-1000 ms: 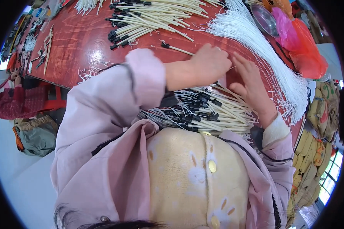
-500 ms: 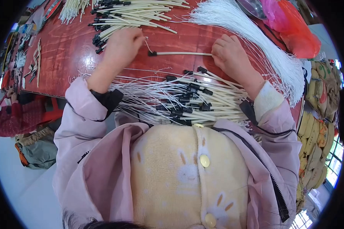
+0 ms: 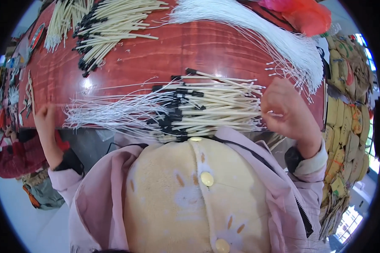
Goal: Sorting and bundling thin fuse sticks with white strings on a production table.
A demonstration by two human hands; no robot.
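Note:
In front of my body lies a bundle of cream-coloured tubes [image 3: 223, 105] with black end pieces [image 3: 173, 111]. White strings [image 3: 114, 109] run out of it to the left, and short knotted ends stick out at its right. Beyond the strings' left tips, near the table edge, my left hand [image 3: 45, 118] is closed in a pinch; what lies in it is too fine to make out. At the bundle's right end my right hand [image 3: 285, 109] is curled shut, with a small white knotted string end [image 3: 275, 113] showing at its fingers.
A second pile of black-ended tubes [image 3: 109, 29] lies at the far left, beside more cream tubes [image 3: 65, 21]. A long hank of white string [image 3: 257, 31] curves along the far right, near a red plastic bag [image 3: 310, 19]. Stacked sacks [image 3: 337, 126] stand right of the red table [image 3: 190, 46].
My left hand has swung left and nearer, away from the single tube. My right hand has come nearer and right. That tube no longer lies apart beyond the bundle. The view has shifted.

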